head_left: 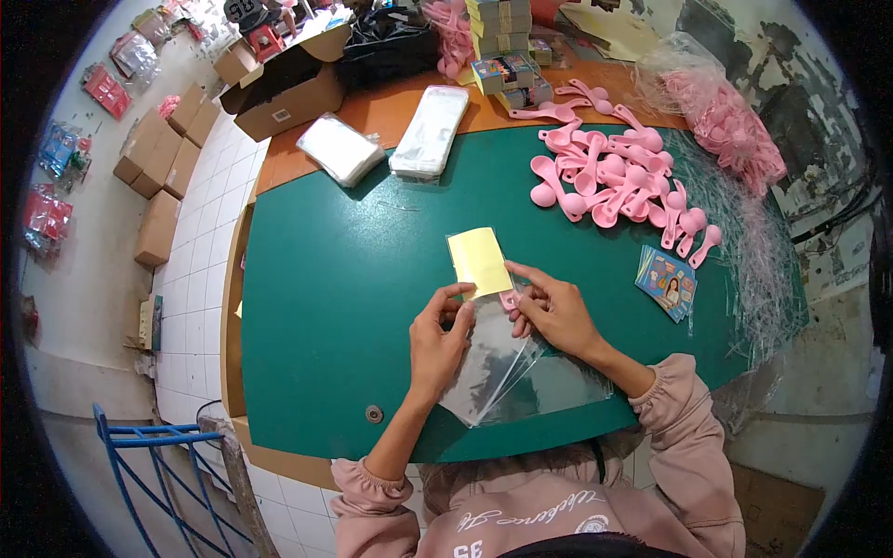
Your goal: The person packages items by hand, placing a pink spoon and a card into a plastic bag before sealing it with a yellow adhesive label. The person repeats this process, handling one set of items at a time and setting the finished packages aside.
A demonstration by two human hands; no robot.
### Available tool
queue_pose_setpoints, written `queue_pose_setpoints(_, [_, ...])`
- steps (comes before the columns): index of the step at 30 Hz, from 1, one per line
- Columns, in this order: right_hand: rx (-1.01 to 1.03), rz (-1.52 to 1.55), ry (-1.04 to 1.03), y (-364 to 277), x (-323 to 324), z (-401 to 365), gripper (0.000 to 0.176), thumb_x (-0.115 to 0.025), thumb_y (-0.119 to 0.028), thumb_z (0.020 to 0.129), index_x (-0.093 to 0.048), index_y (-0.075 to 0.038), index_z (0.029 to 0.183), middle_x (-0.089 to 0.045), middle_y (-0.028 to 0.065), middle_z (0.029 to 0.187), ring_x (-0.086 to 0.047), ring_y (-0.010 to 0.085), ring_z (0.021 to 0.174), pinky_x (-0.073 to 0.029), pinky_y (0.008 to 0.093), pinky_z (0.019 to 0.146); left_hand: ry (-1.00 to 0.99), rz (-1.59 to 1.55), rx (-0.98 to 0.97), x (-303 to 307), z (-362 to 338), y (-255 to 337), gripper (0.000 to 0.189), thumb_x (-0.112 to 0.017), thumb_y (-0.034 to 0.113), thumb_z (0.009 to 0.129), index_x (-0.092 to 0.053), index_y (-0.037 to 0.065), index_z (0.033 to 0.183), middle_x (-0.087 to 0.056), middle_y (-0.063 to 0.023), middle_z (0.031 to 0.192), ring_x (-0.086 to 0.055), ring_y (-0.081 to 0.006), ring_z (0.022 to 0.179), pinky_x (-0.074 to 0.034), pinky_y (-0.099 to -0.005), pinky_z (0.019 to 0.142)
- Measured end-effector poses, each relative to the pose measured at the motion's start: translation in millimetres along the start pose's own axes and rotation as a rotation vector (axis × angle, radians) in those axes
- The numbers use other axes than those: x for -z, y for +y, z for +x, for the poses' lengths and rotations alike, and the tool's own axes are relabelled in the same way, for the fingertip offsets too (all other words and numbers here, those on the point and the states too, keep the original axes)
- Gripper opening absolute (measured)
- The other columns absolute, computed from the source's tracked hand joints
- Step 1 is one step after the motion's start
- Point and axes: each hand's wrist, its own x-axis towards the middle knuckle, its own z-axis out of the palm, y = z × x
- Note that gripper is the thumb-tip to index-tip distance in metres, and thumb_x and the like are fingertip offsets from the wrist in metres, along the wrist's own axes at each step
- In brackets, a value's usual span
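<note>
A yellow card (481,261) lies in a clear plastic bag near the middle of the green table (316,307). My left hand (441,339) has its thumb and fingers closed on the bag's left edge, at the card's lower corner. At the card's lower right, my right hand (558,314) holds a pink spoon (510,299), whose handle end shows by the thumb; the rest is hidden by the fingers. More clear plastic bags (502,372) lie fanned out beneath both hands.
Pink spoons (605,177) are heaped at the back right, with printed cards (666,283) below them. Two stacks of clear bags (340,149) (430,133) lie at the back left. Behind are card bundles (502,42) and an open cardboard box (284,98). Plastic strands (744,270) hang at the right.
</note>
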Motion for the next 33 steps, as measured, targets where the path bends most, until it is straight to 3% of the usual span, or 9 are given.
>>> queue_pose_setpoints(5, [-0.032, -0.189, -0.043, -14.5, 9.7, 6.0, 0.034, -0.046, -0.002, 0.085, -0.049, 0.001, 0.118, -0.058, 0.0084, 0.072, -0.06, 0.0133, 0.057, -0.049, 0.0253, 0.051, 0.046, 0.095, -0.094, 18.4, 4.7, -11.4, 0.03, -0.054, 0.011, 0.084, -0.055, 0.005, 0.114, -0.06, -0.0064, 0.079, -0.056, -0.01, 0.068, -0.047, -0.0236, 0.052])
queue_pose_setpoints(9, [0.554, -0.921, 0.354, -2.8, 49.6, 50.4, 0.023, -0.056, -0.013, 0.078, -0.058, 0.001, 0.096, -0.057, 0.0167, 0.091, -0.054, 0.0298, 0.086, -0.044, 0.0363, 0.078, 0.22, 0.538, -0.261, 88.2, 11.5, -17.5, 0.031, -0.055, 0.01, 0.082, -0.055, 0.004, 0.113, -0.058, -0.0128, 0.087, -0.057, -0.0213, 0.074, -0.047, -0.033, 0.064])
queue_pose_setpoints(11, [0.548, -1.16, 0.478, -5.0, 68.1, 71.8, 0.019, -0.057, -0.014, 0.076, -0.059, 0.0, 0.088, -0.055, 0.0139, 0.091, -0.052, 0.0283, 0.09, -0.043, 0.0378, 0.076, 0.283, 0.669, -0.273, 104.2, 7.8, -14.5, 0.032, -0.056, 0.011, 0.082, -0.054, 0.004, 0.113, -0.058, -0.0141, 0.088, -0.057, -0.0247, 0.075, -0.047, -0.0354, 0.067])
queue_pose_setpoints(13, [0.48, -1.359, 0.521, 0.4, 76.5, 81.8, 0.017, -0.058, -0.012, 0.074, -0.059, -0.001, 0.086, -0.056, 0.0133, 0.09, -0.052, 0.0279, 0.089, -0.043, 0.0376, 0.074, 0.674, 1.304, -0.231, 106.4, 2.4, -6.3, 0.033, -0.058, 0.014, 0.081, -0.053, 0.003, 0.111, -0.055, -0.0158, 0.091, -0.056, -0.0287, 0.081, -0.045, -0.0382, 0.069])
queue_pose_setpoints(15, [0.39, -1.618, 0.583, 0.4, 74.1, 85.9, 0.016, -0.058, -0.008, 0.069, -0.06, -0.002, 0.084, -0.057, 0.0125, 0.089, -0.051, 0.0271, 0.089, -0.041, 0.038, 0.072, 0.365, 0.93, -0.448, 86.2, 1.9, 4.1, 0.036, -0.06, 0.017, 0.08, -0.05, 0.002, 0.111, -0.052, -0.0182, 0.097, -0.054, -0.032, 0.087, -0.045, -0.0412, 0.072])
queue_pose_setpoints(17, [0.317, -1.64, 0.552, -3.4, 70.2, 84.9, 0.016, -0.058, -0.008, 0.069, -0.06, -0.003, 0.084, -0.057, 0.0124, 0.089, -0.051, 0.0276, 0.089, -0.041, 0.039, 0.072, -0.004, 0.651, -0.324, 39.5, 0.6, 14.8, 0.039, -0.061, 0.018, 0.079, -0.048, 0.001, 0.111, -0.05, -0.0199, 0.1, -0.053, -0.0345, 0.088, -0.044, -0.0415, 0.073])
queue_pose_setpoints(22, [0.034, -1.557, 0.437, -11.3, 81.2, 74.4, 0.019, -0.06, -0.007, 0.068, -0.059, -0.001, 0.086, -0.055, 0.0149, 0.092, -0.05, 0.0304, 0.089, -0.039, 0.0412, 0.075, -0.117, 0.499, -0.463, -27.3, 12.5, -0.9, 0.049, -0.069, 0.009, 0.07, -0.048, 0.001, 0.113, -0.053, -0.0159, 0.094, -0.058, -0.0277, 0.082, -0.047, -0.0377, 0.073])
queue_pose_setpoints(26, [0.384, -1.263, 0.545, -6.7, 88.9, 56.6, 0.016, -0.057, -0.008, 0.073, -0.058, -0.003, 0.089, -0.054, 0.0142, 0.09, -0.049, 0.0316, 0.087, -0.039, 0.0419, 0.074, -0.522, 0.257, -0.315, -19.3, 34.0, 2.9, 0.035, -0.068, 0.003, 0.067, -0.057, 0.003, 0.101, -0.052, -0.0105, 0.09, -0.056, -0.0211, 0.076, -0.047, -0.0287, 0.069])
queue_pose_setpoints(33, [0.622, -0.6, 0.414, -10.9, 82.3, 25.5, 0.021, -0.05, 0.0, 0.081, -0.057, -0.005, 0.1, -0.047, 0.0106, 0.089, -0.053, 0.0235, 0.081, -0.044, 0.0322, 0.068, -0.25, 0.446, -0.515, -25.4, 17.2, 9.7, 0.027, -0.069, 0.008, 0.07, -0.06, 0.003, 0.095, -0.054, -0.0066, 0.08, -0.055, -0.0174, 0.071, -0.047, -0.0297, 0.067])
